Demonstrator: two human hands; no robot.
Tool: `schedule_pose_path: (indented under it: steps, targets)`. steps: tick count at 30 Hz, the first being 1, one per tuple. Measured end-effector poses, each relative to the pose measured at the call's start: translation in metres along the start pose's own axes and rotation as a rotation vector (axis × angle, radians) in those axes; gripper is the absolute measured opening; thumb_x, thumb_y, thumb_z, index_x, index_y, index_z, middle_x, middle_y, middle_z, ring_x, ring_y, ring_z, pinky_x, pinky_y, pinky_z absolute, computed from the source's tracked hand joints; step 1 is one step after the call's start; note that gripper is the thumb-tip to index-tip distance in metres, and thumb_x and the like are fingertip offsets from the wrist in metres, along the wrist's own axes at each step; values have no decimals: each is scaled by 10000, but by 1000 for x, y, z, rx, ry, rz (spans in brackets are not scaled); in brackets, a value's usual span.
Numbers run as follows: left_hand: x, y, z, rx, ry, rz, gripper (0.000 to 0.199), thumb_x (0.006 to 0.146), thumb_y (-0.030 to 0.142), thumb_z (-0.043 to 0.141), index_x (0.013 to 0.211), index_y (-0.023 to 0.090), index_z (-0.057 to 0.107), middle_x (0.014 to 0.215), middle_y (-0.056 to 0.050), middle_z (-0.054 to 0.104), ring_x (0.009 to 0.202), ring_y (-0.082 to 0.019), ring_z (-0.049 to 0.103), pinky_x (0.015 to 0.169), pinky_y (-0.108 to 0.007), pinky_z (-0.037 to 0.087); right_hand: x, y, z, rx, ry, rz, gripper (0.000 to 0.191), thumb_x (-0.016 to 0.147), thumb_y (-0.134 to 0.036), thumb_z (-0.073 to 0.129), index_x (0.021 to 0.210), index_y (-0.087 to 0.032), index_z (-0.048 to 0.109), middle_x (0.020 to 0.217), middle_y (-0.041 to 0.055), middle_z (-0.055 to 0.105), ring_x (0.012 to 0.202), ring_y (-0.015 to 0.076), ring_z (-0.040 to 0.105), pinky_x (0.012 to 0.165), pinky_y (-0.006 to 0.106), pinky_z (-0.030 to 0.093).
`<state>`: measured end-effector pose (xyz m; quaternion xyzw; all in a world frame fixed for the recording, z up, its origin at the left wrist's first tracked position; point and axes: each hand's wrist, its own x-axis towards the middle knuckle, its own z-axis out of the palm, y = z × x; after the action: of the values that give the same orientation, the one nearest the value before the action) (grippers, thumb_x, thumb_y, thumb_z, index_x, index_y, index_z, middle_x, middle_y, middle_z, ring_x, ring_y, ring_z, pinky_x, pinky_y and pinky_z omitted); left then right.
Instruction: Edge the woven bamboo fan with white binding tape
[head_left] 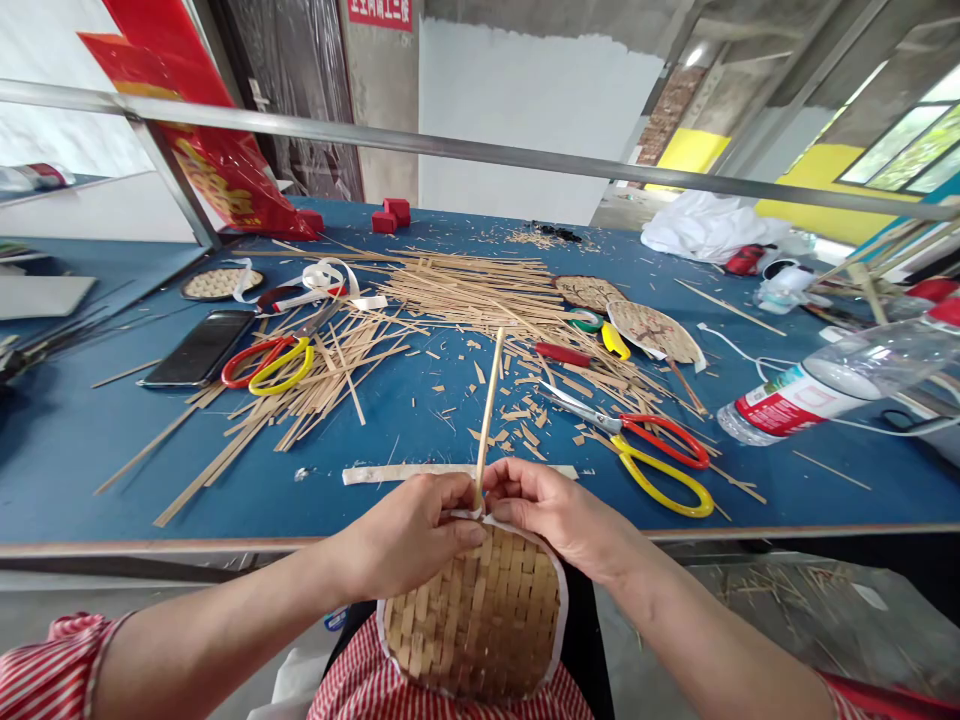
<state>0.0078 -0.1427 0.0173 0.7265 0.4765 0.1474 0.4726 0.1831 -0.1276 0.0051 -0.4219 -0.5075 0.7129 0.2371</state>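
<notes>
A small woven bamboo fan point(480, 615) with a white edging strip rests against my lap, its thin stick handle point(490, 405) pointing away over the table. My left hand point(416, 530) pinches the fan's rim just left of the handle's base. Close on the other side, my right hand point(544, 505) has its thumb and fingers pressed together on the white edging. What lies between the right fingertips is mostly hidden. Behind both hands a flat white strip point(409, 472) lies along the table.
Red-and-yellow scissors point(652, 450) lie at the right, another pair point(274, 365) at the left beside a phone point(199, 347). Loose bamboo strips point(465, 290) cover the table's middle. A plastic bottle point(832, 385) lies tilted at right. Two finished-looking fans point(660, 335) sit behind.
</notes>
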Motion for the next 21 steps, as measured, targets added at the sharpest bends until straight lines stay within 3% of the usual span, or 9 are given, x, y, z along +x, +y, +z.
schedule_pose_path:
  steps: [6,13,18,21]
  targets:
    - [1,-1,2,-35,-13,14,71,708,230,477,718,164,503,676,35,501,652,-106,426,580,-216,323,5,5,-6,280,-181,214,226,671,-195,624,872,-128,545,848,35,582,763,117,565,735,258,397]
    - [2,-1,2,-190,-14,54,203,698,168,481,898,179,512,822,14,574,755,-124,495,680,-225,369,7,7,-1,444,-332,182,205,685,-185,608,878,-124,574,782,33,605,733,117,582,759,259,393]
    - [4,-6,3,-313,-76,20,182,703,174,477,864,171,562,809,14,588,742,-121,505,663,-220,384,5,11,-2,450,-209,232,122,678,-175,618,782,-124,576,674,4,586,677,113,577,673,236,407]
    - [6,-9,3,-403,-86,-2,213,694,168,486,891,179,566,825,20,592,754,-119,511,674,-220,387,4,14,-1,428,-144,212,133,689,-177,610,810,-133,576,691,0,586,696,112,574,699,242,403]
